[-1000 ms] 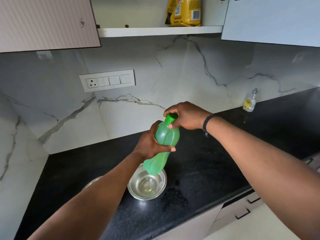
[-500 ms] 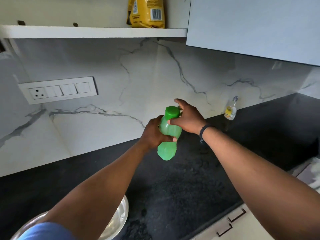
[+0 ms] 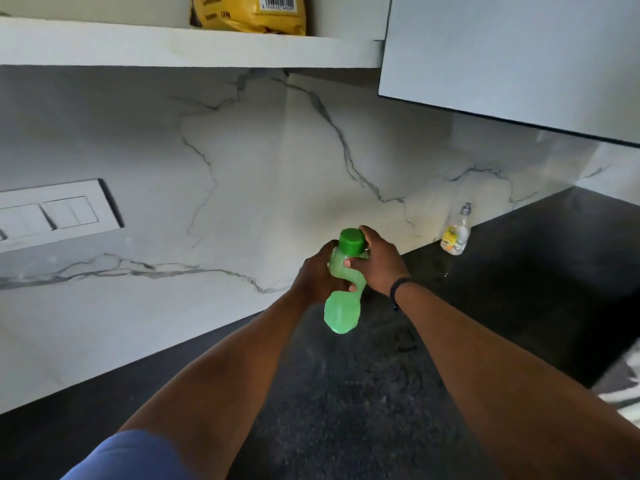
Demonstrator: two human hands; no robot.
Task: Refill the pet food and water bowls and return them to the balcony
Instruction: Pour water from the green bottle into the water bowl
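Observation:
A green plastic water bottle (image 3: 341, 313) with a darker green cap (image 3: 352, 241) is held upright above the black counter (image 3: 381, 393), near the marble backsplash. My left hand (image 3: 317, 275) grips the bottle's upper body from the left. My right hand (image 3: 379, 263) wraps its neck from the right, fingers just below and beside the cap. The steel bowls are out of view.
A yellow bag (image 3: 249, 12) stands on the white shelf (image 3: 173, 46) above. A small clear bottle with a yellow label (image 3: 455, 233) sits against the backsplash at right. A switch panel (image 3: 59, 216) is on the wall at left; a pale cabinet door (image 3: 519, 57) hangs upper right.
My view swung up and right, so the steel bowls dropped out of sight. Both hands carried the bottle away from above the bowl toward the backsplash, the right hand staying at the cap.

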